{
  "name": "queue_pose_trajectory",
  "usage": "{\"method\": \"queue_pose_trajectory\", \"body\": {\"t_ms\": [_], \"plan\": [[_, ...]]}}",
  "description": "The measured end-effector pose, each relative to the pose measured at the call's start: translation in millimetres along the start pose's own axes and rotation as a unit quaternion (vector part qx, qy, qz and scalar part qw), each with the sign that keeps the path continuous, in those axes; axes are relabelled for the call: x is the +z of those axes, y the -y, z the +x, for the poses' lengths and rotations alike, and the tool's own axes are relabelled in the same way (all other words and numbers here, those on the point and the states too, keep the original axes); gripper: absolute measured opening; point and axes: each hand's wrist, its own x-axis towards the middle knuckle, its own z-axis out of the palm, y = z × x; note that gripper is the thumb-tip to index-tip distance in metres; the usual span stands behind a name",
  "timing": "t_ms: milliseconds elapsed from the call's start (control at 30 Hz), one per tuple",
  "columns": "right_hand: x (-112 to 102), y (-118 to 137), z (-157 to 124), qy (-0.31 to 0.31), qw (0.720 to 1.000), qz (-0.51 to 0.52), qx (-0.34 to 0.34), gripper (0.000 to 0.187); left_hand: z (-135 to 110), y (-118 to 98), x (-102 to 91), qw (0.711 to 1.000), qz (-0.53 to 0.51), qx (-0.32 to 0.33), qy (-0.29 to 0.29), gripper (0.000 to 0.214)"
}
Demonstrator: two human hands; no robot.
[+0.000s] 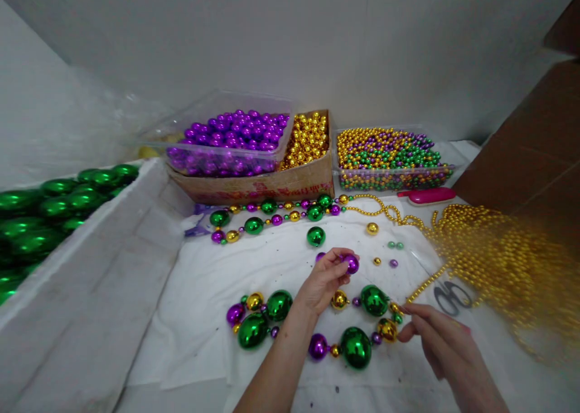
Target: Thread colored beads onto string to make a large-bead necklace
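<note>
My left hand [324,280] pinches a purple bead [351,263] between thumb and fingertips, above the white cloth [203,292]. My right hand [441,334] has its fingers pressed together beside a gold bead [387,329] at the end of a strand of large green, purple and gold beads [317,325]; what it pinches is too small to make out. A second strand of mixed beads [272,214] lies farther back. A loose green bead [316,236] and a loose gold bead [372,228] rest on the cloth.
A clear tub of purple beads [231,138], a cardboard box of gold beads [308,141] and a tub of small mixed beads [389,153] line the back. Large green beads [45,208] fill a white box on the left. Gold bead strings [498,262], scissors [448,297] and a pink tool [428,195] lie right.
</note>
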Motion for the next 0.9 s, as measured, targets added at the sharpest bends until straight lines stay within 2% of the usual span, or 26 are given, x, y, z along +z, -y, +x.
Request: {"method": "queue_pose_trajectory", "body": {"t_ms": [133,233,367,433,533,600,667,767,833,900], "plan": [[9.2,-1.3,5.2,0.031,0.999,0.025,0.016,0.041,-3.4,6.4,13.4,0.999,0.025,-0.027,0.022,0.032],[23.8,1.2,16.9,0.041,0.999,0.027,-0.003,0.039,-1.0,9.3,21.6,0.997,0.062,-0.032,0.027,0.026],[31.6,9.1,42.3,0.015,0.993,-0.073,-0.088,0.032,11.7,1.3,23.9,0.994,0.099,0.042,-0.017,0.025],[27.4,14.9,53.3,-0.018,0.974,-0.166,-0.152,0.033,19.0,-5.6,24.9,0.991,0.106,0.076,-0.036,0.024],[20.0,23.2,62.3,-0.070,0.932,-0.258,-0.246,0.033,27.0,-10.9,32.1,0.988,0.121,0.089,-0.027,0.024],[18.5,25.5,64.5,-0.072,0.927,-0.256,-0.266,0.033,30.5,-9.0,40.4,0.989,0.119,0.083,-0.005,0.026],[18.5,23.2,66.2,-0.056,0.944,-0.221,-0.241,0.029,33.5,-4.5,48.6,0.992,0.104,0.075,0.012,0.028],[14.5,11.6,69.4,-0.036,0.981,-0.124,-0.147,0.022,38.3,1.7,53.8,0.994,0.092,0.062,0.024,0.029],[7.4,2.0,71.3,-0.047,0.994,-0.045,-0.091,0.024,43.0,4.3,51.2,0.992,0.114,0.048,0.039,0.029],[-1.3,-6.1,72.4,-0.076,0.995,0.033,-0.048,0.026,50.3,7.4,45.8,0.983,0.174,0.025,0.058,0.027]]}}
